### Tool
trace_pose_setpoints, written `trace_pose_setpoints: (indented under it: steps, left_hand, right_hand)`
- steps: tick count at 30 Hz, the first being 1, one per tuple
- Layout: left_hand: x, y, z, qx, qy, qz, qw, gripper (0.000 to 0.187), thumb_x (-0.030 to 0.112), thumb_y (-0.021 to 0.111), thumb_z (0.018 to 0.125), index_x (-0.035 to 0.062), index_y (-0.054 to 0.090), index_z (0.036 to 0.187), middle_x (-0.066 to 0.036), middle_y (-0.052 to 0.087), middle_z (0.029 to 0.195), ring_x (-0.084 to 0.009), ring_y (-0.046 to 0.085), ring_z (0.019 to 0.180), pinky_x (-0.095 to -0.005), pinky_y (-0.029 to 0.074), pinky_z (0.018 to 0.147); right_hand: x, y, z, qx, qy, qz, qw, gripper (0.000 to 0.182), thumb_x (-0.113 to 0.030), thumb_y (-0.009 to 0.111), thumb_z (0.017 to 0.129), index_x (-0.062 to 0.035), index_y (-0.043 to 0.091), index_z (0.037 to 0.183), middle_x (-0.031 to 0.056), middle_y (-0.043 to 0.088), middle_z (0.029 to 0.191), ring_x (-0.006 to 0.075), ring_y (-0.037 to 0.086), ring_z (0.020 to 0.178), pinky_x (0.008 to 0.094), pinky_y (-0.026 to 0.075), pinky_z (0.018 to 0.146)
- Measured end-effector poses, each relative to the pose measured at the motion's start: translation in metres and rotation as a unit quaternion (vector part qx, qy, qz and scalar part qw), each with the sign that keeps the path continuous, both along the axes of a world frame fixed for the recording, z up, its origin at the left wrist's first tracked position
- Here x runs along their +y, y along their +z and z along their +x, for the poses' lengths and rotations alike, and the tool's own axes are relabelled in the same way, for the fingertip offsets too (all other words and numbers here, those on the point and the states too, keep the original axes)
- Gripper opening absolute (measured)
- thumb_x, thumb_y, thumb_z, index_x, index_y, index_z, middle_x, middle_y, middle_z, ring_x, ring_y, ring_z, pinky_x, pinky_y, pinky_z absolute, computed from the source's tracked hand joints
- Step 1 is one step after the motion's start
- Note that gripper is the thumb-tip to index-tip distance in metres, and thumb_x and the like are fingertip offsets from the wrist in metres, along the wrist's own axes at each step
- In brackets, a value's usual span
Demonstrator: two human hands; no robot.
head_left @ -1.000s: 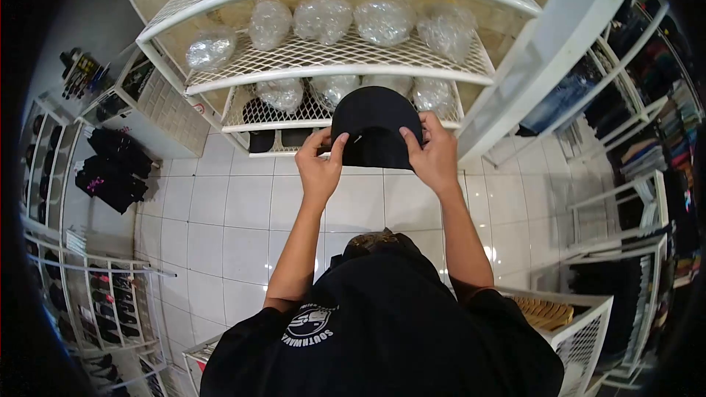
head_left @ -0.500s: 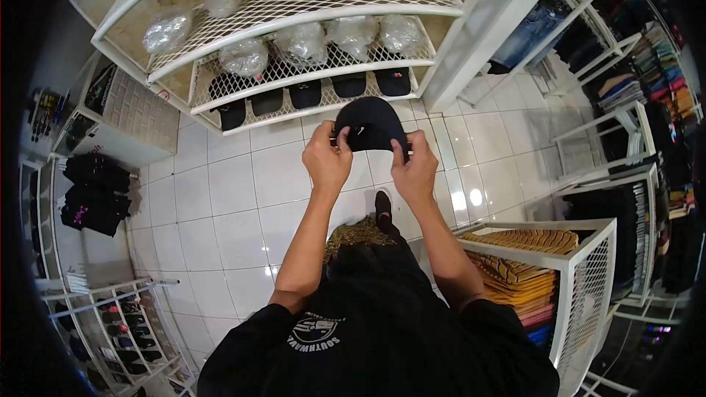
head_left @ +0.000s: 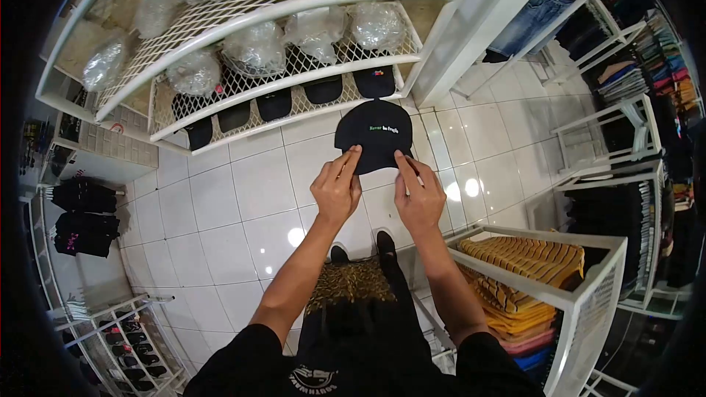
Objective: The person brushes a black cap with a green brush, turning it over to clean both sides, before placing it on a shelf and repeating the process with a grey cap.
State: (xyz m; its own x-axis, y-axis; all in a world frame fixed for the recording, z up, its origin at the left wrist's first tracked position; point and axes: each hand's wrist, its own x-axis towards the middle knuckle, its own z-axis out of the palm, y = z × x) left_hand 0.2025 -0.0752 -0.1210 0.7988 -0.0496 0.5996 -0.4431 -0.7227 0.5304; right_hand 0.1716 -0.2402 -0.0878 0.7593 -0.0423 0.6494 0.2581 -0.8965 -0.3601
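Note:
Both my hands hold a black baseball cap out in front of me, its crown turned up to the camera. Small green and white lettering runs across the cap's front. My left hand grips the near left edge, with fingertips on top of the fabric. Opposite it, my right hand pinches the near right edge in the same way. The parts of the fingers under the cap are hidden.
A white mesh shelf ahead carries plastic-wrapped bundles, with black caps on its lower tier. Folded yellow striped clothes fill a white rack at right. Black shirts hang at left, above tiled floor.
The cap has been turned so that its lettered front shows, and my fingers have shifted along its near edge. My view has shifted, and both shoes now show.

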Motion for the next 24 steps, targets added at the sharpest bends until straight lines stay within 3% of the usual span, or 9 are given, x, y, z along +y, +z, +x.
trace_pose_setpoints:
  steps: [2, 4, 5, 9, 14, 16, 17, 22, 24]
  left_hand:
    - [-0.016, -0.029, 0.016, 0.004, 0.013, -0.018, 1.000, 0.060, -0.011, 0.063, 0.067, 0.0102, 0.073, 0.123, -0.008, 0.074, 0.108, -0.0257, 0.071, 0.085, -0.0338, 0.059, 0.073]
    - [-0.036, -0.061, 0.028, 0.044, 0.042, -0.102, 0.993, 0.064, -0.012, 0.063, 0.068, 0.0103, 0.071, 0.127, -0.009, 0.074, 0.107, -0.0254, 0.068, 0.077, -0.0326, 0.057, 0.066]
    - [-0.047, -0.076, 0.034, 0.070, 0.067, -0.127, 0.987, 0.062, -0.012, 0.062, 0.069, 0.0096, 0.071, 0.127, -0.012, 0.074, 0.107, -0.0274, 0.070, 0.082, -0.0343, 0.057, 0.067]
    - [-0.065, -0.109, 0.075, 0.026, 0.098, -0.110, 0.989, 0.063, -0.013, 0.058, 0.068, 0.0086, 0.071, 0.125, -0.012, 0.074, 0.115, -0.0277, 0.071, 0.088, -0.0353, 0.058, 0.073]
    - [-0.086, -0.161, 0.107, 0.088, 0.096, -0.153, 0.980, 0.067, -0.014, 0.057, 0.067, 0.0090, 0.070, 0.128, -0.013, 0.072, 0.122, -0.0294, 0.070, 0.098, -0.0349, 0.057, 0.082]
    - [-0.088, -0.168, 0.125, -0.003, 0.116, -0.095, 0.989, 0.067, -0.014, 0.058, 0.066, 0.0086, 0.070, 0.128, -0.013, 0.070, 0.126, -0.0311, 0.069, 0.103, -0.0352, 0.056, 0.086]
    - [-0.088, -0.170, 0.126, 0.035, 0.094, -0.114, 0.988, 0.062, -0.016, 0.057, 0.071, 0.0050, 0.069, 0.128, -0.017, 0.067, 0.130, -0.0333, 0.066, 0.115, -0.0376, 0.052, 0.097]
    - [-0.094, -0.192, 0.160, -0.003, 0.106, -0.121, 0.987, 0.061, -0.004, 0.072, 0.082, 0.0065, 0.059, 0.141, -0.019, 0.061, 0.138, -0.0355, 0.064, 0.118, -0.0404, 0.053, 0.096]
    - [-0.097, -0.213, 0.173, 0.114, 0.124, -0.206, 0.964, 0.057, 0.006, 0.075, 0.087, 0.0056, 0.057, 0.141, -0.020, 0.064, 0.132, -0.0347, 0.065, 0.116, -0.0408, 0.054, 0.091]
  right_hand:
    - [-0.009, -0.031, 0.015, 0.010, 0.011, 0.019, 1.000, 0.047, 0.003, 0.073, 0.079, -0.0125, 0.073, 0.123, 0.0092, 0.071, 0.104, 0.0247, 0.072, 0.087, 0.0334, 0.060, 0.071]
    - [-0.006, -0.059, 0.031, 0.006, 0.003, 0.048, 0.999, 0.046, 0.005, 0.073, 0.079, -0.0118, 0.074, 0.122, 0.0097, 0.071, 0.103, 0.0248, 0.072, 0.087, 0.0331, 0.060, 0.071]
    - [-0.008, -0.072, 0.042, -0.005, -0.008, 0.072, 0.997, 0.046, 0.007, 0.072, 0.078, -0.0110, 0.074, 0.121, 0.0102, 0.071, 0.102, 0.0248, 0.073, 0.087, 0.0329, 0.060, 0.070]
    - [-0.025, -0.123, 0.071, 0.012, 0.010, 0.118, 0.993, 0.046, 0.010, 0.071, 0.078, -0.0096, 0.074, 0.119, 0.0105, 0.070, 0.101, 0.0252, 0.072, 0.085, 0.0324, 0.059, 0.068]
    - [-0.036, -0.175, 0.104, -0.001, 0.014, 0.140, 0.990, 0.044, 0.012, 0.070, 0.077, -0.0078, 0.074, 0.115, 0.0107, 0.066, 0.096, 0.0252, 0.069, 0.080, 0.0318, 0.056, 0.062]
    - [-0.046, -0.188, 0.125, -0.006, 0.019, 0.126, 0.992, 0.043, 0.012, 0.071, 0.076, -0.0079, 0.074, 0.114, 0.0104, 0.065, 0.094, 0.0244, 0.068, 0.078, 0.0324, 0.055, 0.060]
    - [-0.054, -0.196, 0.134, -0.005, 0.020, 0.109, 0.994, 0.043, 0.013, 0.071, 0.076, -0.0080, 0.074, 0.114, 0.0101, 0.064, 0.092, 0.0239, 0.067, 0.076, 0.0321, 0.055, 0.060]
    - [-0.083, -0.228, 0.189, -0.067, 0.049, 0.048, 0.995, 0.042, 0.011, 0.074, 0.075, -0.0071, 0.075, 0.113, 0.0089, 0.062, 0.086, 0.0230, 0.065, 0.074, 0.0315, 0.055, 0.063]
    - [-0.092, -0.237, 0.217, -0.129, 0.060, 0.020, 0.990, 0.043, 0.011, 0.075, 0.074, -0.0073, 0.075, 0.112, 0.0089, 0.062, 0.086, 0.0235, 0.066, 0.077, 0.0334, 0.056, 0.065]
